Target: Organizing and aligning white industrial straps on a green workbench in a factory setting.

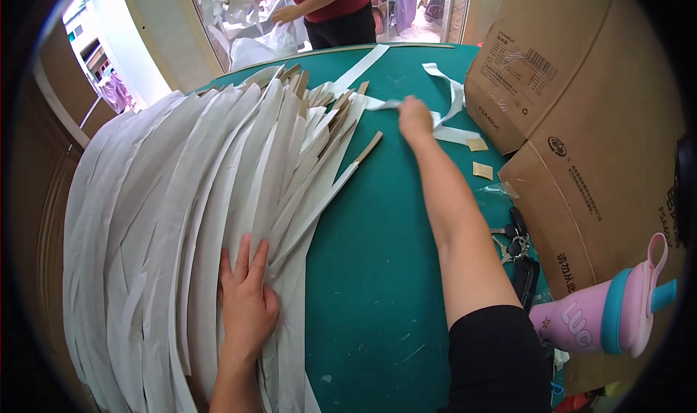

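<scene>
A thick, fanned pile of long white strips (156,188) covers the left side of the green table. Brown stiff ends poke out of several strips at the far side. My left hand (247,286) rests on the pile with its fingers spread. Reaching far forward, my right hand (416,119) is closed on a thin white ribbon (381,104). The ribbon runs from the pile's far end to the hand, and more white band (455,100) curls on the table beyond it. One strip with a bare brown tip (369,148) sticks out toward the middle.
Large cardboard boxes (581,144) stand along the right. Two small beige packets (482,170), keys (514,242) and a pink tumbler with a teal band (581,318) lie near them. Past the table's far edge, a person in a dark red top (341,2) handles white material.
</scene>
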Action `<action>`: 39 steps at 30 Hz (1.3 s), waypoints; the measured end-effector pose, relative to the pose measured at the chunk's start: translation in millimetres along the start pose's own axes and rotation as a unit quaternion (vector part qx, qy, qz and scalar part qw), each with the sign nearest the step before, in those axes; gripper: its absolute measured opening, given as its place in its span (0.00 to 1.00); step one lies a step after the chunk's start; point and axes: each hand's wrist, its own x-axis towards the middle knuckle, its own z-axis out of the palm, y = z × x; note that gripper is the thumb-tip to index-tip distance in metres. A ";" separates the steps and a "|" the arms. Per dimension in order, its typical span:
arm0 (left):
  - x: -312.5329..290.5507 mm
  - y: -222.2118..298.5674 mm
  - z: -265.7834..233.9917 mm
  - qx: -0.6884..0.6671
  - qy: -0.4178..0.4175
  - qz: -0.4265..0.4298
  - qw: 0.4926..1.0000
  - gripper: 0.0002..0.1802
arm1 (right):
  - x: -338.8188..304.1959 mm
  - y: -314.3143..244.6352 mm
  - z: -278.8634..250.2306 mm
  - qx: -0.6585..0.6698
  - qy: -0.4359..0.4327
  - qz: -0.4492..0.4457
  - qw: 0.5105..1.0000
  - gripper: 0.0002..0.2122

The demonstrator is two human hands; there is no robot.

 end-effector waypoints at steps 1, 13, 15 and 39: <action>-0.3 0.7 1.4 -0.004 -0.001 -0.001 1.000 0.38 | 7.3 11.5 -7.9 0.030 0.049 0.057 0.997 0.13; -1.6 -0.4 6.7 0.007 0.043 0.010 0.999 0.37 | 116.0 -24.2 -169.2 0.514 0.491 0.200 0.675 0.08; -4.2 -3.7 6.4 0.012 0.043 0.005 0.999 0.37 | 120.3 -22.6 -175.7 0.619 0.380 0.195 0.659 0.10; -2.1 1.8 10.7 0.043 0.046 0.010 0.998 0.37 | 67.5 -9.3 -52.6 0.031 0.186 -0.010 0.982 0.21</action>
